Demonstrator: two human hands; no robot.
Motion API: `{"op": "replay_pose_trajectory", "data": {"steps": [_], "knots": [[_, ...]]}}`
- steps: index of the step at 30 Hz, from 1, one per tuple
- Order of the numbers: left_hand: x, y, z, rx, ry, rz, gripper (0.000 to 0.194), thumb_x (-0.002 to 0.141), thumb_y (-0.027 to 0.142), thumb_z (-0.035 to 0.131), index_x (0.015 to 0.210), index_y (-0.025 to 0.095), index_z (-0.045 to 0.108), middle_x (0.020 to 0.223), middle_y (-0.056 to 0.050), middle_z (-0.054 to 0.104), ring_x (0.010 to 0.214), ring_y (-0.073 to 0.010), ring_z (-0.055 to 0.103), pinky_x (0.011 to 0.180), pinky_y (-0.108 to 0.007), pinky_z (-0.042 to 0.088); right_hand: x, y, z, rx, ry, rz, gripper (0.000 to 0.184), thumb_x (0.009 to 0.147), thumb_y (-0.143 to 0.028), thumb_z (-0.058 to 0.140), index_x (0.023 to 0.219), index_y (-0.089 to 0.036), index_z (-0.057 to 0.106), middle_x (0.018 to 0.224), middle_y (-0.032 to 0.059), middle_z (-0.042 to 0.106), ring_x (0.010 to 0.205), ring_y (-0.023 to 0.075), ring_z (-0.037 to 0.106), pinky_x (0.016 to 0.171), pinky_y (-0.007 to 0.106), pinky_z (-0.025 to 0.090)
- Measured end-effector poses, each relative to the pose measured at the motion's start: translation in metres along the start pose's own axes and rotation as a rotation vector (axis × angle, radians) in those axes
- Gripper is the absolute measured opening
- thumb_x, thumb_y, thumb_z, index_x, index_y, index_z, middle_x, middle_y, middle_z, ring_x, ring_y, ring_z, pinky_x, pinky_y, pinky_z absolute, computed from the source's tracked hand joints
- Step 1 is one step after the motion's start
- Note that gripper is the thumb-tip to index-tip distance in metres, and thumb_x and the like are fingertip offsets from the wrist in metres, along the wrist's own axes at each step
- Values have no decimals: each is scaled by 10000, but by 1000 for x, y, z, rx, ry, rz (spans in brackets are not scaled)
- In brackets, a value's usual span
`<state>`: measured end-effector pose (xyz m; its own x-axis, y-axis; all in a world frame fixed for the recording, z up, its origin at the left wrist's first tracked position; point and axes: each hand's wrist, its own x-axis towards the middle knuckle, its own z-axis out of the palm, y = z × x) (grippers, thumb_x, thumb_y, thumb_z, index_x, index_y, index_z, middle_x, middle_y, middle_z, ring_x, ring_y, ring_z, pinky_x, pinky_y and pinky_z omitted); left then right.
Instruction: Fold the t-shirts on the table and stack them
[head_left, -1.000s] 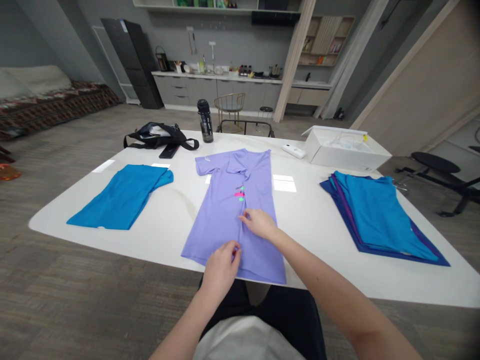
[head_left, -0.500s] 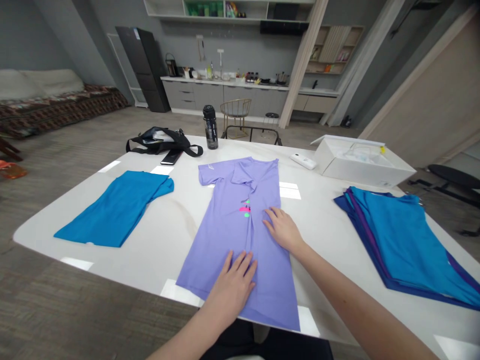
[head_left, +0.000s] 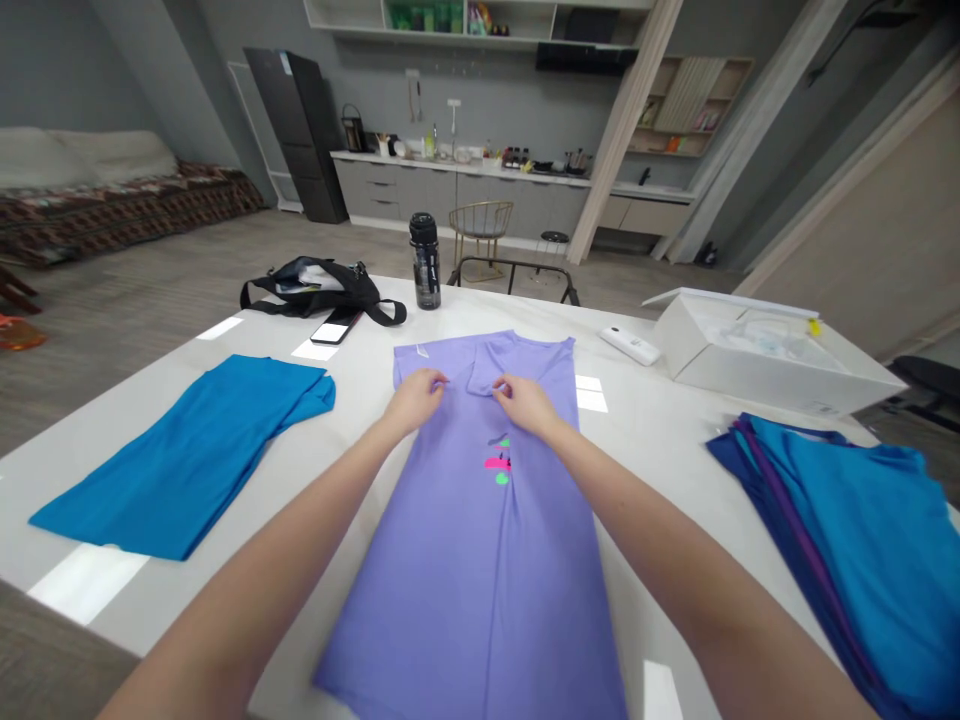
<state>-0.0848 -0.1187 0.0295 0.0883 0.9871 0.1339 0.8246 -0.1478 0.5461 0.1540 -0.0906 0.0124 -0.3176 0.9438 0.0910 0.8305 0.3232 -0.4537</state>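
A light purple T-shirt (head_left: 450, 560) lies lengthwise in front of me, its right side folded inward over part of a pink and green print. My left hand (head_left: 417, 400) is closed in a pinch on the shirt cloth beside the left sleeve. Across from it, my right hand (head_left: 523, 404) pinches the lower edge of the folded-over sleeve near the collar. A vertical crease runs from the print down toward the hem. To the left rests a folded blue T-shirt (head_left: 187, 450). On the right is a stack of folded shirts (head_left: 862, 540), blue on top with purple and navy beneath.
The white table (head_left: 352, 440) carries a black bag (head_left: 322, 285), a phone (head_left: 336, 327) and a dark water bottle (head_left: 425, 262) at the back left. A white remote-like object (head_left: 630, 345) lies near an open white box (head_left: 772, 350). A chair (head_left: 514, 275) stands behind the table.
Both hands have moved up the purple shirt from its lower half to the collar and sleeve area. From lying spread on the cloth half a second ago, their fingers have closed into pinches.
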Motion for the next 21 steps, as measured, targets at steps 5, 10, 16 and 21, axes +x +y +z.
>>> {"op": "replay_pose_trajectory", "data": {"steps": [5,10,16,21], "knots": [[74,-50,-4,344,93,-202,367,934,241,450,1250,193,631,1300,-155,620,1207,-330,561,1013,-503,406,105,-1,13,-44,3,32,213,944,-230,562,1069,-224,734,1001,43,754,947,195,677,813,263,473],[104,-80,-3,486,87,-273,383,953,313,458,1267,149,604,1296,-199,595,1212,-376,516,993,-540,368,173,13,22,-153,34,57,264,964,-242,550,1171,-242,714,1176,93,698,1082,246,629,900,339,474],[112,-96,6,512,130,-342,367,968,389,451,1180,156,640,1251,-200,606,1183,-373,508,972,-517,359,207,19,47,-199,-20,-25,361,982,-326,572,1336,-308,636,1277,118,605,1185,298,551,974,437,447],[115,-102,6,408,182,-362,296,952,382,491,1058,176,674,1175,-172,657,1161,-356,535,966,-495,364,215,7,60,-187,-47,-115,213,998,-337,553,1135,-277,705,1203,103,605,1150,284,546,971,456,427]]}}
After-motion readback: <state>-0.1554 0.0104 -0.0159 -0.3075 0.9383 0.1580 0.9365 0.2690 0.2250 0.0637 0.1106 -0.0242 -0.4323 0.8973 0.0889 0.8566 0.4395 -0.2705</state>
